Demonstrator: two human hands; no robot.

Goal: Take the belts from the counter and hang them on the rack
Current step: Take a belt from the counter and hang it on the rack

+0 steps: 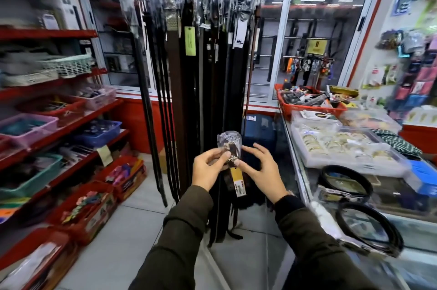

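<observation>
A dark brown belt with a plastic-wrapped buckle and a yellow tag hangs down in front of me. My left hand pinches it just below the buckle. From the other side, my right hand touches the belt with its thumb, the other fingers spread. Behind the belt stands the rack, crowded with several dark belts hanging to the floor. Two coiled black belts lie on the glass counter at the right.
Red shelves with baskets and boxes line the left side. On the counter are clear trays of bangles and a red basket. A blue box stands on the floor behind the rack. Tiled floor lies between shelves and counter.
</observation>
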